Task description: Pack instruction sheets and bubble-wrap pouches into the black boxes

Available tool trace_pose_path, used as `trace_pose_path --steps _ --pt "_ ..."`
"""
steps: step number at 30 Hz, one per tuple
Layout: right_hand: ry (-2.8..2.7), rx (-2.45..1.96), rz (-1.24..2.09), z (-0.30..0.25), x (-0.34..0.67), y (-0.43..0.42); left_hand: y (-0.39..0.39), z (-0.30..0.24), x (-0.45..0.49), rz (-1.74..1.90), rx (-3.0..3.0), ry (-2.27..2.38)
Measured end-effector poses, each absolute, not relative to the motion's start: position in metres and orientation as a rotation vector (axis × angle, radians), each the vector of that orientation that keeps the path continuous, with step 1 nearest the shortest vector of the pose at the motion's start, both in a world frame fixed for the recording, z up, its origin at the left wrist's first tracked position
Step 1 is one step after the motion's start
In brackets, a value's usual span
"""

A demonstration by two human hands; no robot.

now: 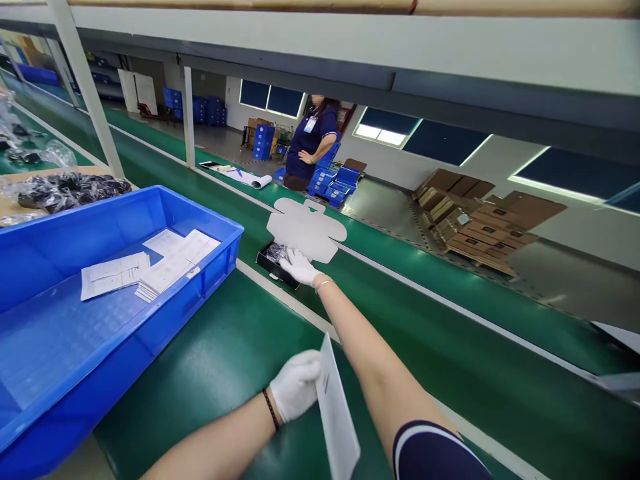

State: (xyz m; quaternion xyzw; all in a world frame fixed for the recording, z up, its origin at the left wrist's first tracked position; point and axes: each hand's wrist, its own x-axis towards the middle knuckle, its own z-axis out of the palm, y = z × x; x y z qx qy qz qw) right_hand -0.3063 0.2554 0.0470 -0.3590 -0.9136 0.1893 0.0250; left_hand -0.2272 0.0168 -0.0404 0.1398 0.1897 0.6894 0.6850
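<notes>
Currently the gloved left hand (295,385) pinches a white sheet (337,407) at 6 o'clock; at 12 o'clock, the open gloved right hand (299,267) rests on a plastic-bagged item (276,253) in a black box (270,264), touching a grey die-cut card (306,229).

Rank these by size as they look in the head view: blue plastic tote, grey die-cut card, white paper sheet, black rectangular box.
1. Blue plastic tote
2–3. Grey die-cut card and white paper sheet: these look alike, and the sheet's nearness to the camera makes ranking unsure
4. Black rectangular box, partly covered
</notes>
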Motion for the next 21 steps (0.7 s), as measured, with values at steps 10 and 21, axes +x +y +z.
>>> trace_pose_path --steps 10,21 --pt "-3.377 -0.817 0.787 0.134 -0.15 0.215 0.031 -0.035 -0.242 1.902 0.308 1.207" --pt "-2.694 -1.449 -0.312 0.109 -0.239 0.283 0.028 -0.037 -0.236 1.783 0.41 1.178"
